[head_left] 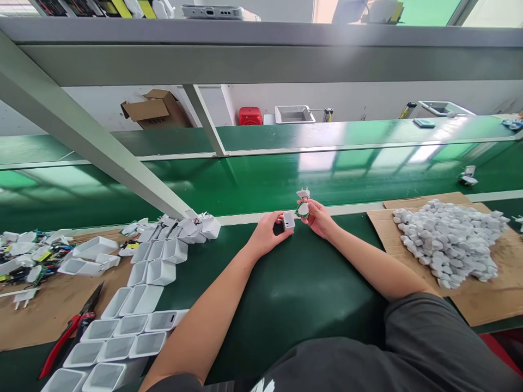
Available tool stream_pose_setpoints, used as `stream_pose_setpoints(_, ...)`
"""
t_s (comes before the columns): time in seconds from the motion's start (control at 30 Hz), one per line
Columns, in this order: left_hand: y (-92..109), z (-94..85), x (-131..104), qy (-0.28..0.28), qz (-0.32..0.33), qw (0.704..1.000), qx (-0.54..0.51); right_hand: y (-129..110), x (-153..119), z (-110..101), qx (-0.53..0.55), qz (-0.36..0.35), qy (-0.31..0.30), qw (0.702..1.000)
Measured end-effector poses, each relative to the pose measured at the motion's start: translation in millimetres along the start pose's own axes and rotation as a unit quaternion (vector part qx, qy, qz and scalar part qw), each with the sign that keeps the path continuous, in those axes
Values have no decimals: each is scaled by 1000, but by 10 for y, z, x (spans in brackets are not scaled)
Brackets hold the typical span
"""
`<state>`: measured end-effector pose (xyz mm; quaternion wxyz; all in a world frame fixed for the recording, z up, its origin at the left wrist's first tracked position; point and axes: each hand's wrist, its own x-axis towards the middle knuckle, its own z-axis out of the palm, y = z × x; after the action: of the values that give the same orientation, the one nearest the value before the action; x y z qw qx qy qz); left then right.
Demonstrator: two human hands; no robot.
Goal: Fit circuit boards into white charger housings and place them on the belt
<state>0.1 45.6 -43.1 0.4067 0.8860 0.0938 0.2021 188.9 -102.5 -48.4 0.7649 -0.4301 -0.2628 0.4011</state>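
Observation:
My left hand is closed around a small white plastic charger housing, a box shape with a slot in its end face. Just to its right, my right hand pinches a charger circuit board with green edges and a white piece over it. A white plug piece with two pins sticks up above the board; how it is joined on cannot be made out. The housing and the board are close together but apart, held over the dark green table.
Rows of white open housings stand left of my left arm. Beyond them lie red-handled pliers and a heap of electronic parts. At right, small white pieces are piled on cardboard. A grey shelf beam crosses above.

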Motion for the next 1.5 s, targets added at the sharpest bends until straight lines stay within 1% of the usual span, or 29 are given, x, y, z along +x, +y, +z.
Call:
stream_pose_setpoints(0.1, 38, -20, 2, -19, 25, 999, -5, 4, -27, 11, 11, 14, -26, 1000)
stream_pose_setpoints(0.17, 43, -25, -4, -19, 29, 999, -7, -4, -47, 18, 14, 33, -53, 998)
stream_pose_setpoints(0.3, 7, -27, -27, 1, 19, 1000, -8, -50, -87, 35, 12, 72, -101, 992)
stream_pose_setpoints(0.43, -47, -29, -26, 27, 16, 999, -10, -91, -109, 55, 20, 63, -107, 992)
stream_pose_setpoints(0.5, -63, -31, -15, 34, 14, 999, -11, -83, -108, 55, 10, 46, -95, 994)
stream_pose_setpoints(0.6, -68, -35, -1, 39, 11, 999, -9, -25, -109, 46, -35, 8, -80, 996)
stream_pose_setpoints(0.73, -63, -41, -4, 53, 9, 999, -7, 73, -156, 58, -109, -41, -87, 989)
stream_pose_setpoints(0.8, -62, -44, -10, 56, 7, 998, -7, 94, -194, 78, -167, -82, -92, 978)
stream_pose_setpoints(0.9, -56, -49, -15, 61, 6, 998, -4, 91, -240, 101, -255, -146, -105, 950)
stream_pose_setpoints(1.0, -44, -56, -13, 71, 12, 997, -1, 79, -253, 100, -312, -183, -112, 926)
stream_pose_setpoints(1.13, -35, -66, -9, 69, 16, 997, 3, 76, -242, 87, -354, -222, -112, 901)
stream_pose_setpoints(1.33, -25, -63, -7, 66, 25, 997, 6, 52, -246, 101, -410, -248, -118, 870)
stream_pose_setpoints(1.5, -27, -62, -7, 58, 22, 998, 16, 48, -250, 105, -416, -265, -131, 860)
